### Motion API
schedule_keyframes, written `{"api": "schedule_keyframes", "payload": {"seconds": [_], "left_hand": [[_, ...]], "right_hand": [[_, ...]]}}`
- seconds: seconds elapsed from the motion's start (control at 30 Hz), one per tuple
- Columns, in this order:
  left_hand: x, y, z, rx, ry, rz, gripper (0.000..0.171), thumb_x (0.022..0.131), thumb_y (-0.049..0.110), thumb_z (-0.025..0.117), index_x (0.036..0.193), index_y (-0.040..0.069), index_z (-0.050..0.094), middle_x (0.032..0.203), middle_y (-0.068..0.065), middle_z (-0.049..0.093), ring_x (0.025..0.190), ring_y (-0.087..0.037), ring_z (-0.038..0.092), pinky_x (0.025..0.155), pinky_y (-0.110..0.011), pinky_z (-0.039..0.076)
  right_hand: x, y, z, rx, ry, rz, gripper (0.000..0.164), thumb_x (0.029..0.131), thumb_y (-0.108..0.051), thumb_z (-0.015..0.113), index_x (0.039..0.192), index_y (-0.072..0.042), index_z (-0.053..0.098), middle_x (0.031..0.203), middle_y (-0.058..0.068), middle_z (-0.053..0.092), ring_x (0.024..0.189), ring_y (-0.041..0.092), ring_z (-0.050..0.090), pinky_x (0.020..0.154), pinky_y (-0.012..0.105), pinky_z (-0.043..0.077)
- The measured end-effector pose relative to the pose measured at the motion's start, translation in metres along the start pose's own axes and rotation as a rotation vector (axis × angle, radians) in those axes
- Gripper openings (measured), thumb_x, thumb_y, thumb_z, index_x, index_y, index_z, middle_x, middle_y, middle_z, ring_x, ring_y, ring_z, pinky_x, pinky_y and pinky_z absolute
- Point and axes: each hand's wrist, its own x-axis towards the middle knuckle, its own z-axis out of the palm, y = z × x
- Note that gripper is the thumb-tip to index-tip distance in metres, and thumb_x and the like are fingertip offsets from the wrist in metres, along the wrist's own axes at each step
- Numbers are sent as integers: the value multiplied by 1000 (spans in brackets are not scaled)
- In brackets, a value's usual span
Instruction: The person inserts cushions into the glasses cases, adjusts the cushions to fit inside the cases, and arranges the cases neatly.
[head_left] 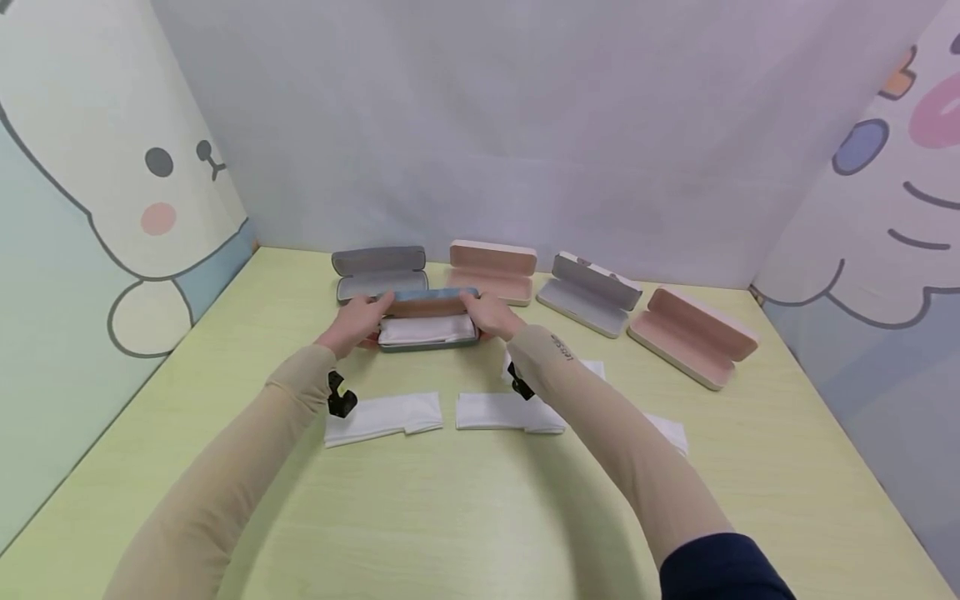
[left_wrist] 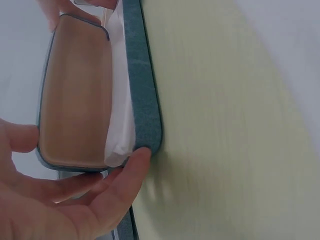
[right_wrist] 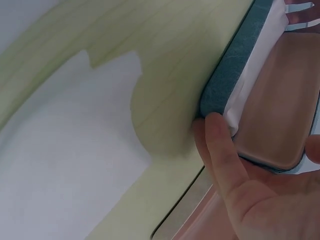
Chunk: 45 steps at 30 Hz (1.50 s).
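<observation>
A teal glasses case (head_left: 427,347) with a tan-lined lid, partly raised, sits towards the back of the table. Inside it lies a folded white cloth (head_left: 427,330); in the left wrist view the same cloth (left_wrist: 119,105) runs along the front wall. My left hand (head_left: 354,323) grips the left end, its thumb on the lid and fingers round the lower corner. At the other end, my right hand (head_left: 492,317) holds the case the same way. The right wrist view shows fingertips (right_wrist: 217,130) against the teal base corner.
Behind and to the right stand opened glasses cases: a grey one (head_left: 381,286), a pink one (head_left: 491,260), a grey-lined one (head_left: 585,307) and another pink one (head_left: 682,342). Several white cloths lie in front, including a left one (head_left: 386,417) and a middle one (head_left: 495,411). My right arm partly covers others.
</observation>
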Motion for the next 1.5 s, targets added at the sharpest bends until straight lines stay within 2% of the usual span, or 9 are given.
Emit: {"api": "schedule_keyframes", "payload": {"seconds": [0.1, 0.2, 0.67, 0.93, 1.07, 1.13, 1.23, 1.33, 1.5], "left_hand": [[-1, 2, -2, -14, -32, -3, 75, 102, 49, 27, 152, -4, 6, 156, -26, 20, 132, -41, 42, 97, -45, 50], [-1, 3, -3, -19, -55, -13, 73, 103, 45, 27, 152, -5, 6, 155, -27, 21, 133, -42, 41, 97, -45, 50], [1, 7, -12, -56, -210, -4, 63, 105, 31, 28, 148, -11, 9, 152, -32, 21, 129, -39, 45, 103, -46, 45], [-2, 6, -12, -93, -201, 9, 54, 105, 23, 33, 140, -15, 21, 144, -32, 30, 122, -33, 48, 102, -44, 45], [-3, 3, -9, -127, -175, -19, 54, 104, 21, 36, 140, -15, 17, 144, -32, 26, 123, -34, 45, 103, -45, 44], [-3, 2, -8, -147, -166, -35, 57, 103, 20, 37, 142, -14, 14, 145, -32, 24, 126, -36, 44, 104, -45, 43], [-3, 1, -6, -146, -160, -37, 62, 103, 20, 38, 145, -14, 8, 147, -34, 21, 131, -42, 41, 106, -47, 42], [-3, 0, -6, -133, -156, -39, 64, 103, 21, 38, 146, -14, 6, 148, -34, 21, 131, -42, 41, 106, -47, 41], [-1, -2, -7, -130, -147, -57, 66, 103, 24, 40, 148, -12, 7, 149, -32, 23, 130, -40, 43, 105, -45, 43]], "right_hand": [[0, 0, -2, -5, -46, -6, 62, 104, -44, 24, 147, 0, 29, 146, 18, 40, 130, 29, 46, 90, 40, 54], [1, -1, -4, 5, -86, -13, 61, 105, -42, 25, 150, -2, 24, 153, 16, 32, 137, 28, 40, 93, 41, 53], [-2, -4, -11, 12, -147, 7, 51, 105, -32, 32, 143, 1, 38, 142, 18, 43, 127, 27, 48, 95, 38, 52], [1, 0, -11, 5, -138, -8, 39, 103, -27, 42, 122, 6, 50, 110, 15, 51, 107, 26, 58, 90, 37, 55], [1, 3, -8, -35, -133, -31, 30, 101, -26, 44, 86, -1, 52, 82, 5, 47, 94, 23, 60, 87, 35, 56], [0, 4, -8, -59, -133, -45, 37, 101, -25, 44, 69, -8, 44, 67, 0, 42, 80, 21, 59, 87, 36, 56], [-1, 5, -7, -71, -131, -71, 48, 101, -24, 45, 56, -13, 36, 51, -4, 37, 58, 17, 51, 82, 34, 56], [-1, 7, -7, -60, -141, -89, 53, 102, -23, 45, 50, -15, 34, 45, -5, 33, 45, 11, 38, 75, 31, 51], [0, 8, -7, -37, -165, -87, 50, 103, -22, 43, 55, -9, 39, 46, -4, 34, 43, 9, 30, 71, 31, 44]]}}
